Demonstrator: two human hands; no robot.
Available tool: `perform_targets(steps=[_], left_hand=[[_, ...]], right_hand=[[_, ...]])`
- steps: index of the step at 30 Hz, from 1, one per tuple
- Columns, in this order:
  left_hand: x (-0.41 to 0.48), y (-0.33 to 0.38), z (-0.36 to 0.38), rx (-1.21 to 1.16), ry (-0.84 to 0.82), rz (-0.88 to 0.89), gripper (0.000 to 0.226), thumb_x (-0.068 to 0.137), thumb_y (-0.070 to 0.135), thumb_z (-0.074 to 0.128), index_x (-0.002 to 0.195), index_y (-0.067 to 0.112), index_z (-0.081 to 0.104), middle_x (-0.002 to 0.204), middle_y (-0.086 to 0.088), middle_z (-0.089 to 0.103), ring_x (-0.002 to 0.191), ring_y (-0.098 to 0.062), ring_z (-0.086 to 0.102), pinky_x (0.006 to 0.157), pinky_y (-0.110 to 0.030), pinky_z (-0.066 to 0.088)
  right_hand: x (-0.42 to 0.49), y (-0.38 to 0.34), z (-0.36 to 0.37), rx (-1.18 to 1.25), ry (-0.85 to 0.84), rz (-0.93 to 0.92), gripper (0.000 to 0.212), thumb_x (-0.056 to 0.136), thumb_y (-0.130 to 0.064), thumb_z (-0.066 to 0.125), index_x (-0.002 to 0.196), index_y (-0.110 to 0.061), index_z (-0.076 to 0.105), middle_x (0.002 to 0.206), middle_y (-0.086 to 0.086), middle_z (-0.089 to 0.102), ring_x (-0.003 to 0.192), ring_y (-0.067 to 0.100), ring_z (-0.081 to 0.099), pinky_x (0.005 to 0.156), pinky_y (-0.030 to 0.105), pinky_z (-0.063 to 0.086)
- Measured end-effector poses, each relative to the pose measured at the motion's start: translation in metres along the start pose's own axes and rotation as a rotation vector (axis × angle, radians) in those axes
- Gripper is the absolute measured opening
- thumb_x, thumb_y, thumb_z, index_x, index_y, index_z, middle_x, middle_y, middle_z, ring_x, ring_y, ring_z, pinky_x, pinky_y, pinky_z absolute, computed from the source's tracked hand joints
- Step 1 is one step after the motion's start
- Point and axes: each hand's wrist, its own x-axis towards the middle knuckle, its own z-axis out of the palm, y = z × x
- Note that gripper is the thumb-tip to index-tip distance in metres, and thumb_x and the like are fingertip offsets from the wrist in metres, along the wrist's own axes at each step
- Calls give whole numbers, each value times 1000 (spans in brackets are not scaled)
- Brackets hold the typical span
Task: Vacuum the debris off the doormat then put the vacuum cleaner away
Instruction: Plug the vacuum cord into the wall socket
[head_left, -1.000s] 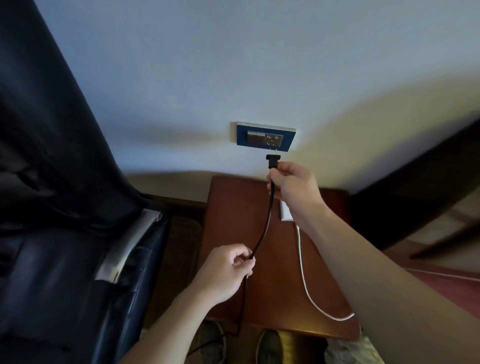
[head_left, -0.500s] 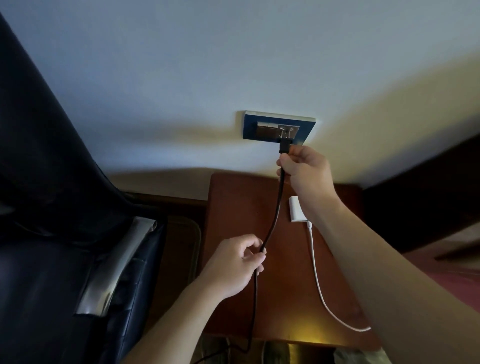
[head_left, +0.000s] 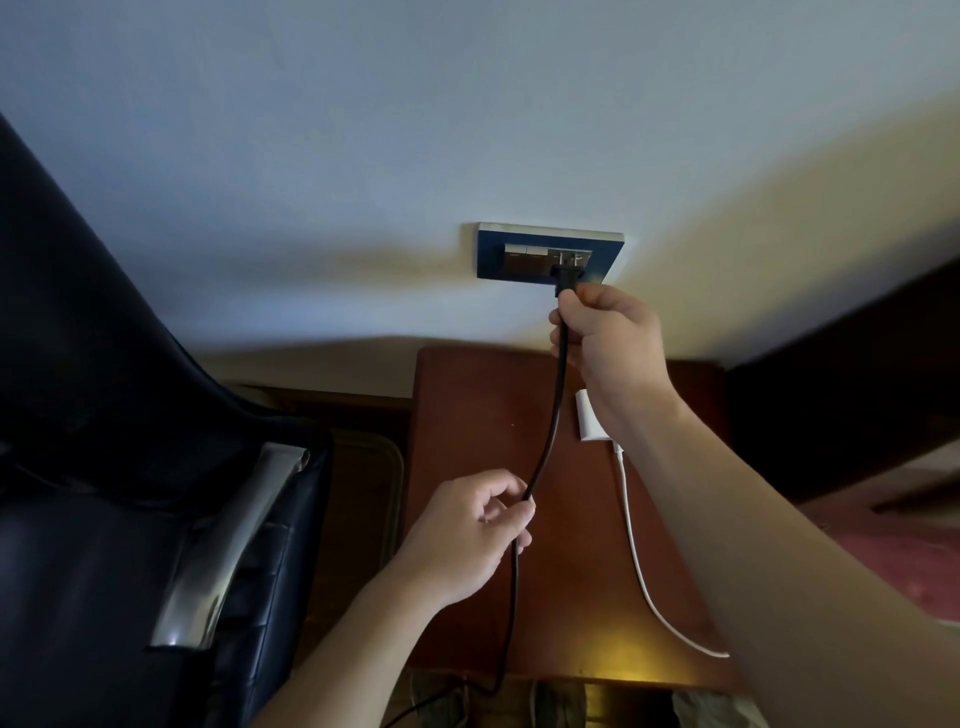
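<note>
Nearest the camera, the left hand (head_left: 462, 535) is pinching the black power cord (head_left: 551, 415) between thumb and fingers, its grip closed on the cord above the reddish tabletop (head_left: 467, 415). A white charger (head_left: 589, 418) and its white cable (head_left: 636, 545) are lying on that tabletop. Farther up, the right hand (head_left: 608, 338) is closing its grip on the cord just below the black plug (head_left: 566, 275), which is sitting at the blue wall outlet (head_left: 545, 254). A dark chair (head_left: 130, 467) is standing at left.
</note>
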Motion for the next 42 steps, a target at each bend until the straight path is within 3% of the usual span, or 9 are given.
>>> perform_targets(steps=[5, 9, 14, 19, 22, 26, 32, 37, 42], left_hand=[[-2, 3, 0, 13, 15, 9, 12, 102, 31, 59, 95, 29, 68, 78, 4, 77, 77, -19, 74, 72, -48, 60], [-4, 4, 1, 37, 43, 20, 14, 101, 28, 61, 89, 30, 69, 74, 6, 75, 70, -23, 72, 67, -49, 58], [-2, 6, 0, 44, 55, 38, 16, 100, 26, 62, 88, 32, 69, 70, 4, 75, 63, -14, 69, 63, -33, 55], [-1, 6, -3, -8, 63, 32, 16, 100, 25, 62, 88, 30, 70, 70, 3, 75, 68, -22, 72, 67, -41, 58], [2, 8, -6, -62, 101, 47, 17, 100, 21, 62, 87, 29, 71, 69, 0, 74, 69, -19, 73, 65, -38, 58], [6, 12, -6, -55, 77, 37, 18, 99, 25, 63, 85, 32, 70, 69, 1, 74, 69, -29, 72, 66, -49, 57], [5, 16, -4, -76, 52, 33, 18, 98, 26, 64, 83, 33, 71, 69, -1, 75, 69, -38, 69, 64, -50, 55], [0, 10, -8, -76, 88, 34, 15, 99, 22, 64, 87, 27, 72, 69, -2, 75, 70, -23, 74, 73, -49, 59], [-1, 9, -11, -76, 128, 58, 13, 99, 22, 64, 90, 26, 72, 68, -1, 75, 70, -17, 74, 69, -39, 58]], right_hand=[[-3, -2, 4, 30, 38, 48, 11, 98, -11, 62, 103, -3, 68, 79, 5, 61, 65, 13, 59, 61, 24, 53], [-4, -6, 9, 11, 85, 43, 12, 98, -8, 62, 89, -7, 68, 75, 5, 59, 63, 14, 55, 59, 23, 50], [-4, -8, 11, 21, 109, 18, 20, 97, -5, 61, 78, -7, 65, 66, 4, 56, 54, 12, 49, 55, 22, 45], [-1, -10, 13, 35, 119, 24, 19, 97, -5, 61, 79, -8, 66, 64, 3, 56, 54, 11, 50, 53, 23, 43], [4, -16, 17, 61, 149, 37, 20, 99, -8, 60, 79, -9, 64, 62, 3, 55, 52, 11, 49, 50, 23, 41], [5, -18, 18, -17, 148, 32, 18, 99, -12, 61, 82, -11, 66, 65, 2, 59, 56, 11, 52, 54, 23, 45], [6, -21, 20, -25, 161, 52, 21, 99, -11, 60, 79, -9, 65, 65, 4, 58, 58, 15, 51, 56, 27, 43], [8, -27, 28, 7, 227, 83, 24, 99, -16, 58, 77, -8, 63, 62, 5, 57, 52, 14, 49, 51, 27, 40], [8, -27, 26, 1, 197, 78, 24, 99, -18, 59, 78, -9, 65, 61, 4, 58, 52, 14, 51, 50, 26, 42]])
